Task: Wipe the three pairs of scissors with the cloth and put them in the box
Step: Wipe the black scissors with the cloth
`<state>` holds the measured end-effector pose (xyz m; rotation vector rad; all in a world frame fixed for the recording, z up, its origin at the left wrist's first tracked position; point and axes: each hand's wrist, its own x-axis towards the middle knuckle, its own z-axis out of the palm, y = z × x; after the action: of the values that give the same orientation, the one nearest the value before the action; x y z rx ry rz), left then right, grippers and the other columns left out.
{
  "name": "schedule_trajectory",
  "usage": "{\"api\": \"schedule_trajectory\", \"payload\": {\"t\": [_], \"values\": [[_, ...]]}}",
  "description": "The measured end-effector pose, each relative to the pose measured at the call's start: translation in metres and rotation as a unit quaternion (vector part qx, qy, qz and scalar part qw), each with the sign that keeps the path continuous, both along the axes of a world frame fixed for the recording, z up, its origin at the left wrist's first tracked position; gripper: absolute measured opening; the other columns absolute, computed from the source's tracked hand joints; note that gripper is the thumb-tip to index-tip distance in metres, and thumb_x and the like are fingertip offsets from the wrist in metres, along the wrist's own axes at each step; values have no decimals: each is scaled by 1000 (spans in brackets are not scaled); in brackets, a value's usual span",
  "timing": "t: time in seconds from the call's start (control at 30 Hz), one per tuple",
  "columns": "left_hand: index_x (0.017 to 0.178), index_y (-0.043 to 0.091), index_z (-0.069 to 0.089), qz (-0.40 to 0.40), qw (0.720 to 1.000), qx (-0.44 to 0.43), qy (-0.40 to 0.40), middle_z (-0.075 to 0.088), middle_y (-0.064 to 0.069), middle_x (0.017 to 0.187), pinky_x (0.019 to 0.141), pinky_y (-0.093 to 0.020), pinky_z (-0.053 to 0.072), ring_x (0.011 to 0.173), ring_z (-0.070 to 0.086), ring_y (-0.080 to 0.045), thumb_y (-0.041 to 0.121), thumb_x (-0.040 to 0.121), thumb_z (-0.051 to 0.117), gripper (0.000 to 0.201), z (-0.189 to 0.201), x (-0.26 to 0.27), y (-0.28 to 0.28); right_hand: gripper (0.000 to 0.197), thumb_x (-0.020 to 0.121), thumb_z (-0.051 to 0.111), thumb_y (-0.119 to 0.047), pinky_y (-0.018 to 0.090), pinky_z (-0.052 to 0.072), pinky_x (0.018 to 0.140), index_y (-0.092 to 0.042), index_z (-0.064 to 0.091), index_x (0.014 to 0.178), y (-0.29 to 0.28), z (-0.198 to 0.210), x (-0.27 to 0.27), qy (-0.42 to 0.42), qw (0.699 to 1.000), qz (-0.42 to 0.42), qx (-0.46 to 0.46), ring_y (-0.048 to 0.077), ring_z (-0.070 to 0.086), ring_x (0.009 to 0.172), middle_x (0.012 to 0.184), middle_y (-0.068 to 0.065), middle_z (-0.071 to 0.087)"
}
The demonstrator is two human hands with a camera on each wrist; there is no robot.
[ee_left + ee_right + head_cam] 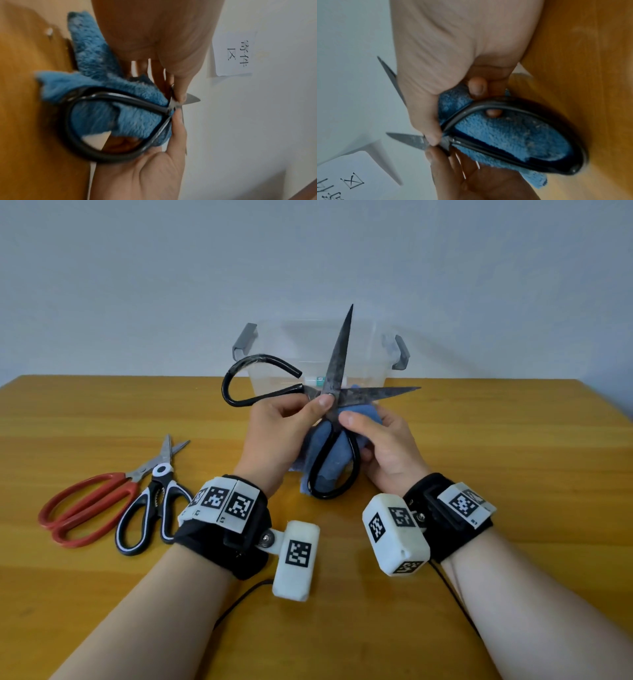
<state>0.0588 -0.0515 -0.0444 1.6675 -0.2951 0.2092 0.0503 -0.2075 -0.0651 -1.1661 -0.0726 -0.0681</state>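
Black scissors (334, 392) are held above the table (513, 440) just in front of the box (376, 364), blades splayed wide open. Left hand (274, 433) pinches them at the pivot, thumb on the rivet; right hand (387, 450) has fingers curled round the blue cloth (330, 463), bunched under the near loop. They look like forged steel: probably heavy, rigid, with bare points and edges, so best held at pivot or loops, never across the blades. The cloth is soft and should conform, though it may snag on the tips. Count: three scissors, one in hand, red pair (85, 505) and black-white pair (154, 501) lying far left on the table; one cloth; one box, clear, nothing visibly in it.
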Motion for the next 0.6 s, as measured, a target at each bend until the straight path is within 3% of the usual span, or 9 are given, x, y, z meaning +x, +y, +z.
{"api": "schedule_trajectory", "payload": {"t": [0.07,0.13,0.17,0.27,0.37,0.43,0.5,0.6], "values": [[64,4,58,9,998,-56,11,64,-3,64,63,-31,51,64,62,-17,22,99,67,40,0,2,-1,7,82,66,-14,22,32,40,-9,66,86,-6,-2,6,16,999,-24,45,11,43,41,60,5,51],[81,0,65,10,990,-132,51,78,-10,87,77,-36,60,87,76,-26,19,104,60,30,2,2,-2,12,82,59,-17,27,39,49,-7,63,87,-13,-3,9,42,991,-53,119,13,36,42,55,4,37],[87,1,64,11,986,-154,69,78,-9,90,77,-37,61,91,77,-29,19,106,56,27,2,2,-3,12,87,54,-17,30,45,56,-6,60,88,-17,-3,11,48,985,-68,153,14,35,44,54,3,33],[96,3,57,1,983,-153,100,72,-4,82,67,-45,63,81,77,-37,20,108,51,22,1,-1,-1,16,95,45,-16,34,52,65,-6,56,92,-30,1,10,36,971,-77,224,14,36,46,62,5,31],[107,-1,55,-29,990,-80,115,69,-2,80,67,-60,62,74,76,-37,22,108,50,23,-5,-4,-1,21,99,49,-26,31,52,66,-8,56,106,-36,3,10,26,969,-66,237,12,47,47,68,5,51],[105,-4,55,-43,992,-50,110,70,-5,81,61,-54,63,73,77,-37,21,108,52,26,-5,-6,-3,29,96,59,-36,30,48,62,-9,60,107,-35,0,13,15,976,-59,210,12,42,48,74,5,55],[93,5,57,-46,993,-33,100,70,-9,84,54,-43,62,73,77,-37,20,107,54,21,-1,-9,-5,33,92,66,-40,26,41,53,-8,63,99,-32,-2,15,-5,987,-61,151,12,36,47,73,6,56],[81,12,55,-11,998,7,60,70,-20,94,60,-51,64,83,76,-39,25,105,59,28,-3,-3,-3,21,89,67,-30,26,38,44,-10,62,83,-29,-5,14,-12,995,-63,78,11,37,42,58,1,50]]}}
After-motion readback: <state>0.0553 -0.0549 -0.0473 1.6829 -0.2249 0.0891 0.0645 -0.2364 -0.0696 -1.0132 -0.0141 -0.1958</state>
